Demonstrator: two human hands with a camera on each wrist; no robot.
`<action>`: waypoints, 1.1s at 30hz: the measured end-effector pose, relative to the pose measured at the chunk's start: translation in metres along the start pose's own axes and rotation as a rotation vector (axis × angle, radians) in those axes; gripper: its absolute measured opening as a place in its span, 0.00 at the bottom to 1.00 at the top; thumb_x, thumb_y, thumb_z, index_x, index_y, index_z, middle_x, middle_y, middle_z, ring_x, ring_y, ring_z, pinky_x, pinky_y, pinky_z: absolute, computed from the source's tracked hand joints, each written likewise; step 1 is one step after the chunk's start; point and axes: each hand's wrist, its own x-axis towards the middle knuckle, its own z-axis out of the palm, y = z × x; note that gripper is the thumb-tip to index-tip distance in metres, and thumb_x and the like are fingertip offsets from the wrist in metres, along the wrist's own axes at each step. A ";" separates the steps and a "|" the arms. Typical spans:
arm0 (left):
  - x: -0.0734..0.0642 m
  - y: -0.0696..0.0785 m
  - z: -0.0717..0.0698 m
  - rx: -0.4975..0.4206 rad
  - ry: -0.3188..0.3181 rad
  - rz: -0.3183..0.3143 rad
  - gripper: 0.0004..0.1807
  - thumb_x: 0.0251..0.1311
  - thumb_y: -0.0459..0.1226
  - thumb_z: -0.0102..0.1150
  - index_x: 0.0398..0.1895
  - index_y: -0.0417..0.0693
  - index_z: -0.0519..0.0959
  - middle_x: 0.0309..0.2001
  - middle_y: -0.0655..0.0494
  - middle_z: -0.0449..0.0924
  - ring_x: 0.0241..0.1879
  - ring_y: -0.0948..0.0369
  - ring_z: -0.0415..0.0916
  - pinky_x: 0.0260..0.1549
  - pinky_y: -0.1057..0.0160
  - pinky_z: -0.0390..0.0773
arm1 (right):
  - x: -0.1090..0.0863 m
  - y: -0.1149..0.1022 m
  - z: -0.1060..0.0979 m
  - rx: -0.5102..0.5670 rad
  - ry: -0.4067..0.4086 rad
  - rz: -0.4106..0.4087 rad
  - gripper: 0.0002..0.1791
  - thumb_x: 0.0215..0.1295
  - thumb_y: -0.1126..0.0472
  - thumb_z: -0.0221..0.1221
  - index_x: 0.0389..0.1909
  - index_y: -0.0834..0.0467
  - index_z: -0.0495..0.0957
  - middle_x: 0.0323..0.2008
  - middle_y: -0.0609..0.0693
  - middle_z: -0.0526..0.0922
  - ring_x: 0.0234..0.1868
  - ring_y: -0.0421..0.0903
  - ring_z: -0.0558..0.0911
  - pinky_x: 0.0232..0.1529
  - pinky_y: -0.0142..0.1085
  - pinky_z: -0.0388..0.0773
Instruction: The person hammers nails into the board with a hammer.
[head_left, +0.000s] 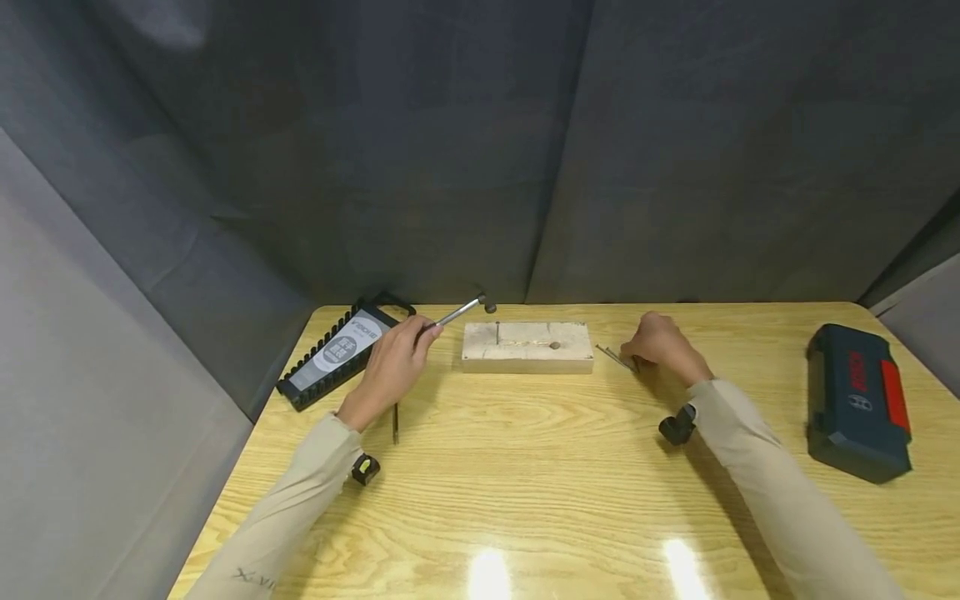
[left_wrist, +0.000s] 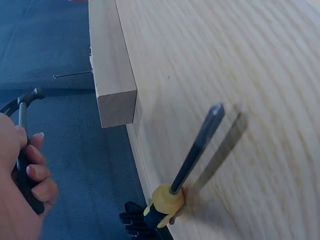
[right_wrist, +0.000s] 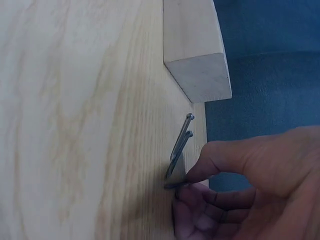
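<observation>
My left hand grips a small claw hammer by its dark handle, the head raised to the left of a pale wooden block. One nail stands upright in the block's top, and a dark round spot shows farther right. Beyond the block's right end, my right hand is low over the table. Its thumb and fingers pinch a dark nail in the right wrist view, most of it hidden. Two loose nails lie side by side just past the fingertips.
A screwdriver with a yellow and black handle lies on the table below my left hand. Behind that hand is a black, slotted tool rack with a grey label. A dark case with a red latch lies far right. Dark curtain hangs behind.
</observation>
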 end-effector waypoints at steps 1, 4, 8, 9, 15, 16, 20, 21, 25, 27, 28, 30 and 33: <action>0.000 -0.001 0.000 -0.006 0.006 0.000 0.15 0.82 0.43 0.51 0.46 0.42 0.82 0.33 0.51 0.78 0.25 0.58 0.69 0.26 0.58 0.71 | 0.001 -0.001 -0.001 -0.007 -0.010 0.010 0.25 0.64 0.64 0.61 0.08 0.50 0.66 0.08 0.42 0.63 0.13 0.39 0.61 0.24 0.35 0.63; 0.001 -0.002 0.001 -0.022 0.021 0.006 0.14 0.82 0.42 0.51 0.45 0.42 0.82 0.31 0.52 0.77 0.24 0.58 0.67 0.25 0.58 0.69 | 0.001 -0.002 -0.005 0.006 -0.014 0.015 0.25 0.65 0.63 0.60 0.09 0.49 0.65 0.09 0.42 0.61 0.15 0.39 0.59 0.24 0.36 0.62; 0.001 -0.001 0.002 -0.029 0.030 0.005 0.14 0.82 0.42 0.52 0.44 0.42 0.82 0.31 0.52 0.77 0.24 0.58 0.67 0.25 0.59 0.69 | -0.005 -0.007 -0.015 0.073 0.001 -0.010 0.25 0.70 0.63 0.58 0.11 0.52 0.65 0.10 0.42 0.60 0.16 0.40 0.57 0.29 0.39 0.66; 0.001 -0.001 0.003 -0.031 0.031 0.002 0.14 0.82 0.42 0.52 0.45 0.42 0.82 0.31 0.52 0.77 0.24 0.58 0.67 0.25 0.59 0.69 | -0.007 -0.010 -0.017 0.090 0.014 -0.018 0.24 0.72 0.63 0.58 0.13 0.54 0.67 0.11 0.43 0.63 0.17 0.41 0.59 0.32 0.40 0.67; 0.001 0.000 0.005 -0.033 0.035 0.013 0.14 0.81 0.42 0.52 0.44 0.41 0.82 0.30 0.52 0.77 0.23 0.58 0.67 0.25 0.59 0.69 | -0.011 -0.036 -0.017 0.326 0.156 -0.129 0.12 0.75 0.65 0.59 0.47 0.73 0.81 0.36 0.63 0.87 0.30 0.40 0.83 0.37 0.34 0.83; 0.001 0.001 0.006 -0.029 0.034 0.016 0.14 0.81 0.42 0.52 0.44 0.42 0.82 0.30 0.52 0.77 0.24 0.58 0.67 0.25 0.58 0.69 | -0.011 -0.042 -0.015 0.380 0.168 -0.159 0.14 0.75 0.66 0.60 0.51 0.74 0.81 0.42 0.67 0.87 0.32 0.39 0.85 0.36 0.32 0.84; 0.000 0.002 0.009 -0.005 0.033 0.021 0.13 0.81 0.42 0.53 0.43 0.43 0.82 0.32 0.52 0.79 0.26 0.57 0.69 0.27 0.57 0.71 | -0.009 -0.065 0.002 0.574 0.151 -0.267 0.14 0.75 0.71 0.60 0.54 0.77 0.79 0.51 0.74 0.84 0.36 0.38 0.88 0.41 0.33 0.87; 0.000 0.002 0.010 -0.001 0.033 0.020 0.13 0.81 0.42 0.53 0.43 0.43 0.82 0.32 0.52 0.79 0.26 0.57 0.70 0.28 0.56 0.71 | -0.007 -0.069 0.007 0.615 0.140 -0.288 0.14 0.74 0.71 0.60 0.54 0.77 0.79 0.52 0.74 0.84 0.37 0.39 0.88 0.43 0.36 0.87; 0.000 0.002 0.011 0.004 0.045 0.021 0.13 0.80 0.42 0.54 0.42 0.43 0.82 0.34 0.52 0.81 0.27 0.56 0.72 0.29 0.55 0.74 | -0.002 -0.086 0.030 0.730 0.129 -0.330 0.14 0.73 0.70 0.63 0.54 0.74 0.81 0.51 0.70 0.86 0.39 0.41 0.90 0.49 0.44 0.87; 0.000 0.002 0.011 -0.001 0.045 0.023 0.13 0.80 0.42 0.54 0.43 0.44 0.82 0.34 0.52 0.81 0.27 0.57 0.72 0.29 0.56 0.74 | 0.000 -0.091 0.041 0.754 0.137 -0.355 0.14 0.73 0.68 0.65 0.53 0.73 0.82 0.50 0.68 0.87 0.40 0.44 0.91 0.50 0.46 0.86; 0.000 0.002 0.011 -0.005 0.044 0.025 0.13 0.80 0.43 0.54 0.43 0.44 0.82 0.34 0.52 0.81 0.27 0.57 0.71 0.29 0.56 0.73 | 0.001 -0.094 0.046 0.767 0.144 -0.367 0.14 0.72 0.68 0.65 0.53 0.72 0.82 0.50 0.68 0.87 0.40 0.45 0.91 0.50 0.46 0.86; 0.000 0.003 0.011 -0.012 0.044 0.030 0.13 0.81 0.43 0.53 0.44 0.44 0.83 0.34 0.53 0.81 0.26 0.58 0.70 0.27 0.57 0.72 | 0.003 -0.099 0.054 0.761 0.161 -0.400 0.14 0.73 0.67 0.65 0.53 0.71 0.83 0.49 0.67 0.87 0.41 0.45 0.91 0.50 0.46 0.86; 0.002 0.003 0.010 -0.019 0.047 0.040 0.13 0.80 0.44 0.54 0.44 0.45 0.83 0.33 0.54 0.80 0.25 0.59 0.69 0.26 0.59 0.70 | 0.007 -0.105 0.065 0.732 0.193 -0.438 0.12 0.72 0.66 0.66 0.51 0.69 0.84 0.48 0.67 0.88 0.42 0.44 0.90 0.49 0.40 0.86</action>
